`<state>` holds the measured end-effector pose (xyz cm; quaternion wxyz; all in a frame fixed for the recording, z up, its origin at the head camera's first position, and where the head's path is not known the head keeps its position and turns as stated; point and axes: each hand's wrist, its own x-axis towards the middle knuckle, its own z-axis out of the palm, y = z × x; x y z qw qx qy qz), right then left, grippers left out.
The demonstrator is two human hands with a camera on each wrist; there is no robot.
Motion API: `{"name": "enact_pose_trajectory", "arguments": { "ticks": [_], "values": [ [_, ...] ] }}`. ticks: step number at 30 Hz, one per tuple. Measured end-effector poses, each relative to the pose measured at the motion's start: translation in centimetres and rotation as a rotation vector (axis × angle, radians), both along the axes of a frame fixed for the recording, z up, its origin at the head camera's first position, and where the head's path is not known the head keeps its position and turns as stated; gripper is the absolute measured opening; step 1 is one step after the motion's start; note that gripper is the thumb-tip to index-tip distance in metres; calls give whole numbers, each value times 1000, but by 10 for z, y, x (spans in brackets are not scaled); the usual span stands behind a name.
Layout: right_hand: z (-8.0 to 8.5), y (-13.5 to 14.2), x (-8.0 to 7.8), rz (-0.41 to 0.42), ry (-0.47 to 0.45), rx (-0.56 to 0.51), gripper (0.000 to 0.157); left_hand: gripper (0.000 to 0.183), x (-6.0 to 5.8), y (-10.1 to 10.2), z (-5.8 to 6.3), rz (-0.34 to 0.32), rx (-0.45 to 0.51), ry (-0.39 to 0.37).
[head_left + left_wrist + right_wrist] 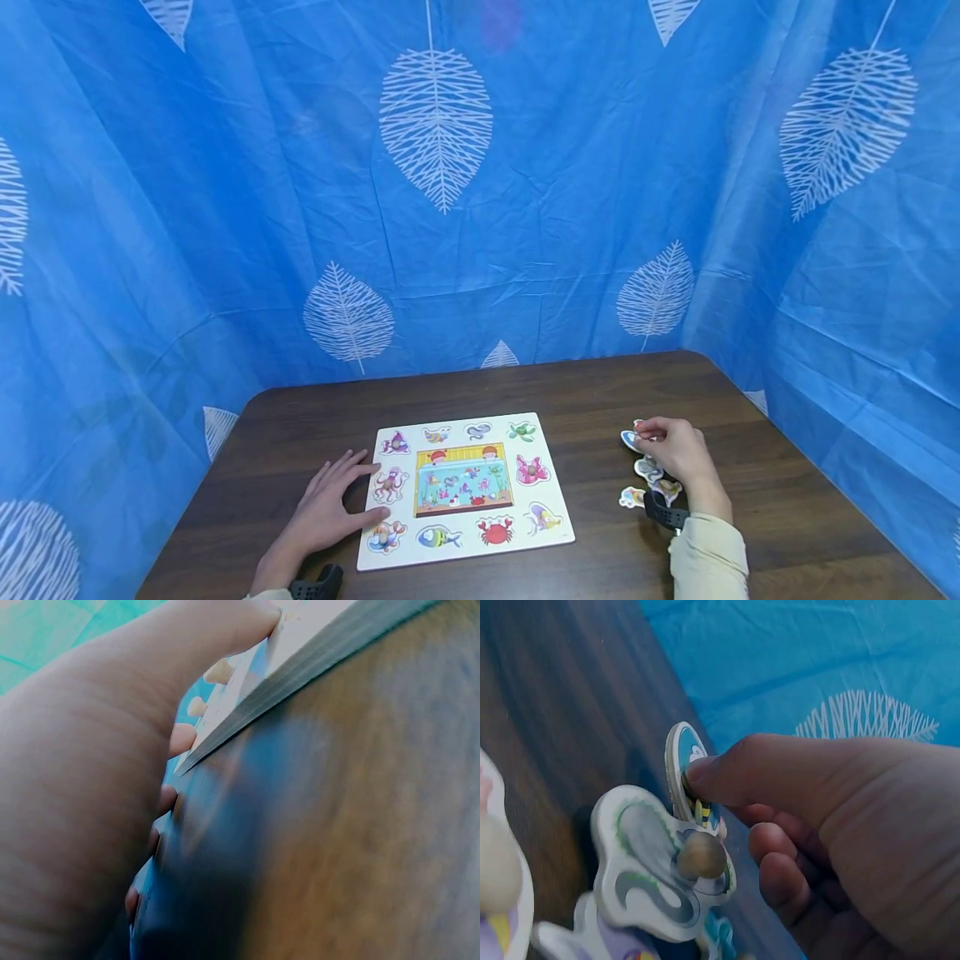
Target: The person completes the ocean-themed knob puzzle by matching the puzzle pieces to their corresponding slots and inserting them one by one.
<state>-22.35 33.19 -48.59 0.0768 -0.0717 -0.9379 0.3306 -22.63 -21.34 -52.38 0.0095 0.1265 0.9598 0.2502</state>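
Observation:
My left hand (326, 508) lies at the left edge of a white puzzle board (467, 542), fingers spread, with the thumb and index finger touching it. My right hand (678, 454) is over a small group of loose knobbed pieces right of the board. Its thumb and fingers pinch a blue fish piece (681, 742), which stands tilted in the right wrist view; its knob is hidden. Just beside it is a grey eel piece (637, 877) with a wooden knob (702, 856). A purple piece (615, 930) lies partly under the eel.
Knobbed pieces sit at the board's left side, including an octopus (390, 483) and a purple fish (394, 442). A small striped piece (632, 497) lies near the right wrist's black strap (663, 510). Blue leaf-print cloth (525, 250) hangs behind the dark wooden table (592, 392).

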Motion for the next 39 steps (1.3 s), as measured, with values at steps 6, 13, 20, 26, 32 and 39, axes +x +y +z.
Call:
{"name": "enact_pose_trajectory", "arguments": {
  "ticks": [6, 13, 20, 26, 32, 39],
  "values": [
    [8, -12, -4, 28, 36, 9, 23, 82, 0, 1, 1, 5, -5, -14],
    [18, -36, -7, 73, 69, -26, 21, 82, 0, 0, 1, 2, 2, -14],
    [22, -64, -13, 128, 69, -30, 17, 82, -1, 0, 0, 3, -7, -3],
    [23, -81, -17, 184, 82, -38, 15, 82, -1, 1, 0, -2, -12, -1],
    [25, -95, -18, 236, 88, -73, 15, 81, 0, 1, 2, -1, -3, -3],
    [24, -116, -19, 331, 84, -105, 15, 82, 0, 0, 2, -2, -1, 0]
  ]
}}
